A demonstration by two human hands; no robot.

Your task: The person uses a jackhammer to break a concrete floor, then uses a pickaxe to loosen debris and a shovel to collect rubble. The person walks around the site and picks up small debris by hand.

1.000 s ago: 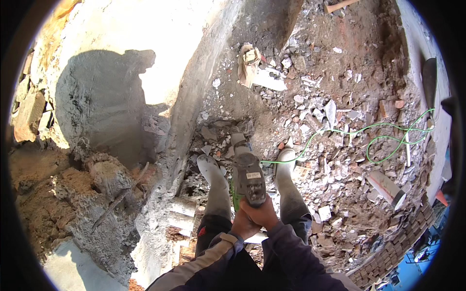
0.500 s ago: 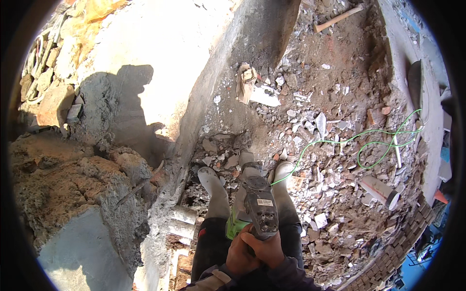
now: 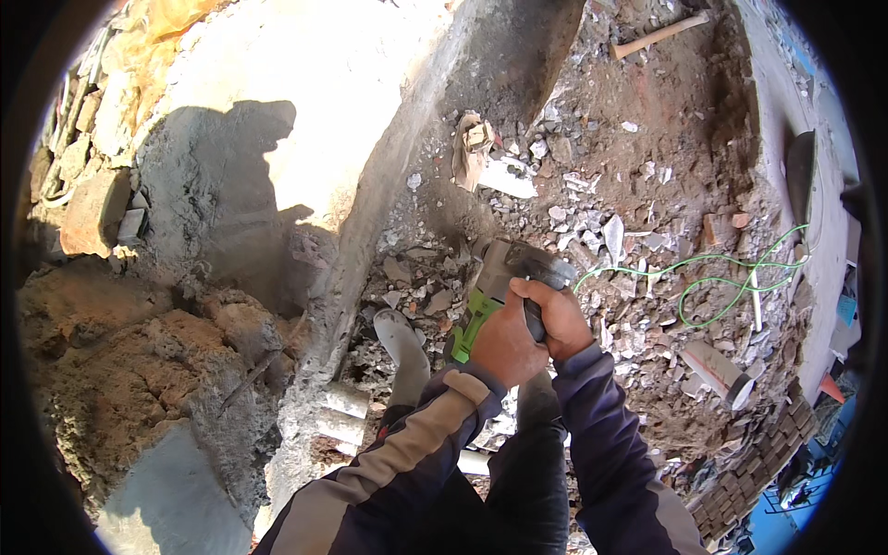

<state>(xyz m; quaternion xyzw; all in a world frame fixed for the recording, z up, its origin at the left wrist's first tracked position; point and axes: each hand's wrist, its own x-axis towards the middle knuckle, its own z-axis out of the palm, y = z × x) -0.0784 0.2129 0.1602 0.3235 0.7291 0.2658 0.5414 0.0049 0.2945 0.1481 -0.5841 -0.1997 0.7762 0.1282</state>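
Note:
Both my hands are closed around the rear handle of a green and dark grey demolition hammer (image 3: 495,277). My left hand (image 3: 507,344) wraps the handle from the left, and my right hand (image 3: 561,320) grips it from the right, pressed against the left. The tool's body tilts away from me, its front end pointing at the rubble beside the low concrete edge. Its bit cannot be made out; the ground there looks blurred. A green cord (image 3: 652,273) runs from the tool across broken pieces to the right.
My boot (image 3: 403,344) stands among rubble (image 3: 610,333). Ahead lies torn brown paper (image 3: 472,153) with a white piece. A wooden handle (image 3: 661,35) lies far right, and a cylindrical container (image 3: 717,373) nearer. A rough concrete edge (image 3: 370,208) runs along the left, beside broken masonry (image 3: 139,342).
Both hands have moved forward and up, carrying the demolition hammer away from my legs toward the rubble ahead. The tool has swung round, and more of my forearms shows.

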